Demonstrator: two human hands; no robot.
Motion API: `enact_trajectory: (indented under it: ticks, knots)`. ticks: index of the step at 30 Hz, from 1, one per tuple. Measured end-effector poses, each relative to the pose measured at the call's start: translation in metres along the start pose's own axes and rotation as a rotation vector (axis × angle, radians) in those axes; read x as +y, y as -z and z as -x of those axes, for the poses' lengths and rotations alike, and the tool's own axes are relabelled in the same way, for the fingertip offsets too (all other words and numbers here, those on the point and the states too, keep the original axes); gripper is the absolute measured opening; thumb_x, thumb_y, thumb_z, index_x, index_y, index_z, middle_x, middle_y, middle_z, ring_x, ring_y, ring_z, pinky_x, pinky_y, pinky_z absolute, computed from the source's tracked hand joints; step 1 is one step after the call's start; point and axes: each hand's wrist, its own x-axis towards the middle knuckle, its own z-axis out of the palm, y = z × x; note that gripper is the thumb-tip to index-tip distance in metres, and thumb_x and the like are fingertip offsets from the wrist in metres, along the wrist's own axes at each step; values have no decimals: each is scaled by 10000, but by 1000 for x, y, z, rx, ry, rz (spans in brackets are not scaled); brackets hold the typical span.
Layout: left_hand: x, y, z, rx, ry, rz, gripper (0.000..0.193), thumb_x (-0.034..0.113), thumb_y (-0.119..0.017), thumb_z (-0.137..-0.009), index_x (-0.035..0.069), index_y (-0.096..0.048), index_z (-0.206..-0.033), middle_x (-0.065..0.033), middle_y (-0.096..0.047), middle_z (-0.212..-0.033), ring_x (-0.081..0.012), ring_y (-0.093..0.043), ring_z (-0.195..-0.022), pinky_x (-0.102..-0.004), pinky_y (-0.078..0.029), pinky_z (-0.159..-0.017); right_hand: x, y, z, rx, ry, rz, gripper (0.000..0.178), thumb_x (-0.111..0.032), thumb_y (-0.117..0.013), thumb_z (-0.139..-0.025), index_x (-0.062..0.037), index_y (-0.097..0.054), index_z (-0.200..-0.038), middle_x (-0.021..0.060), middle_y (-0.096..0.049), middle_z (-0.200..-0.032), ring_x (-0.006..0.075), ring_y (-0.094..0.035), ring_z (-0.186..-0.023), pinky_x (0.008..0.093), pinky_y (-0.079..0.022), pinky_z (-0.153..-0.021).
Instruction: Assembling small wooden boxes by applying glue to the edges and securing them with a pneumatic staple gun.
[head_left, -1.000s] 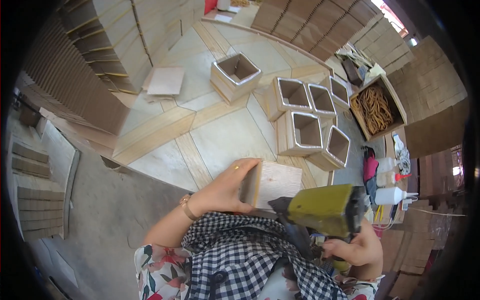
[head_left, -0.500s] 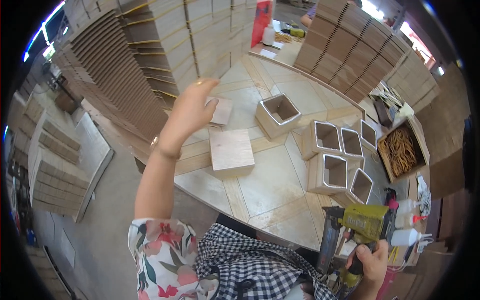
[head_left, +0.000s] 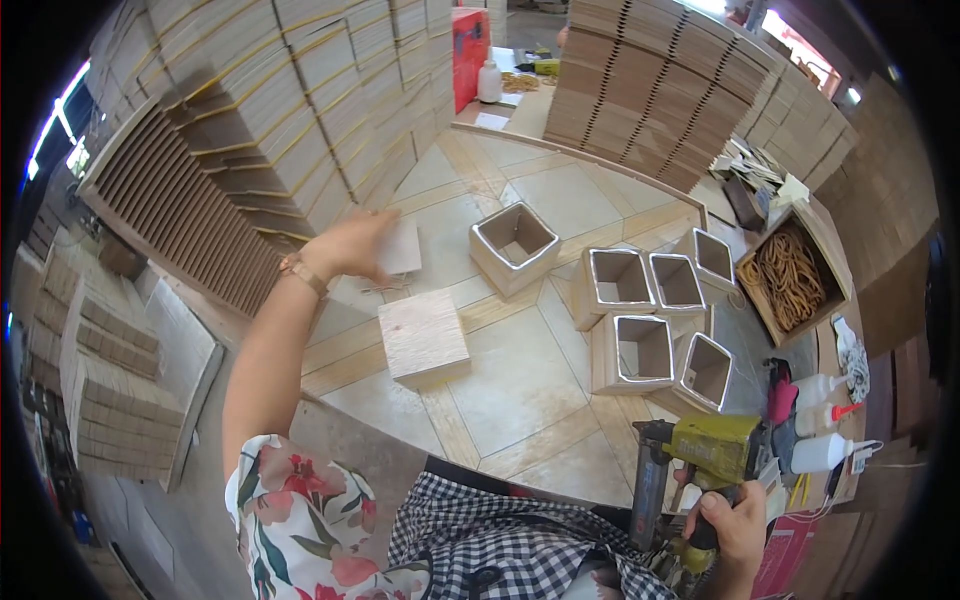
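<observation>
My left hand (head_left: 348, 245) is stretched out at the left of the table, fingers and thumb apart and slightly blurred. It is at the edge of a small square wooden panel (head_left: 405, 248), which it partly hides; whether it touches the panel is unclear. Nearer me is a wooden box (head_left: 425, 330) with a flat square face up. My right hand (head_left: 733, 525) is wrapped round the handle of a green nail gun (head_left: 716, 446), held at the table's lower right edge. An open square wooden box (head_left: 515, 240) with a whitish rim stands in the middle.
Several open boxes (head_left: 643, 350) cluster on the right. Behind them sits a wooden crate of rubber bands (head_left: 790, 275). White squeeze bottles (head_left: 820, 452) lie at the right edge. Tall stacks of wooden panels (head_left: 330, 110) border the table (head_left: 530, 395) at left and back.
My left hand has come down beside the small panel. The view has shifted, so the table things appear further left. The right hand keeps hold of the nail gun.
</observation>
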Motion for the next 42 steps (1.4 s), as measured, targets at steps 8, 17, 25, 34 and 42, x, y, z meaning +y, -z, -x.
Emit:
enact_trajectory:
  ticks: [8, 17, 25, 34, 42]
  knots:
    - [138, 16, -47, 155, 41, 211, 932, 442, -799, -602, -153, -445, -1226, -298, -489, -1240, -369, -495, -1173, -370, -417, -981, 2, -1, 0, 2, -24, -37, 422, -66, -651, -832, 101, -515, -1195, 195, -619, -1078, 158, -605, -654, 261, -520, -535]
    - [156, 11, -78, 77, 103, 80, 732, 403, -828, -555, -115, -584, -1010, -264, -643, -1013, -369, -627, -949, -373, -516, -829, 5, 5, 4, 40, -2, -78, 418, -95, -688, -821, 93, -540, -1165, 171, -625, -1066, 147, -601, -631, 258, -513, -536]
    - [155, 11, -86, 10, 130, 133, 670, 382, -824, -550, -84, -620, -986, -246, -653, -1002, -345, -639, -949, -363, -519, -821, 9, 11, 0, 44, -19, -75, 405, -104, -688, -822, 92, -551, -1149, 155, -632, -1040, 143, -598, -622, 255, -501, -535]
    - [158, 10, -85, 4, 158, 120, 659, 367, -810, -560, -79, -616, -1005, -251, -649, -1013, -346, -636, -960, -366, -519, -822, 11, 14, -1, 39, -32, -79, 414, -106, -692, -819, 92, -551, -1154, 156, -631, -1052, 140, -596, -622, 256, -500, -539]
    - [178, 27, -13, 251, -162, 138, 800, 238, -776, -600, -60, -419, -1251, -266, -491, -1239, -366, -479, -1168, -381, -409, -979, 8, 12, 16, 57, 45, -132, 418, -61, -693, -793, 94, -550, -1154, 178, -641, -1056, 153, -610, -654, 265, -519, -543]
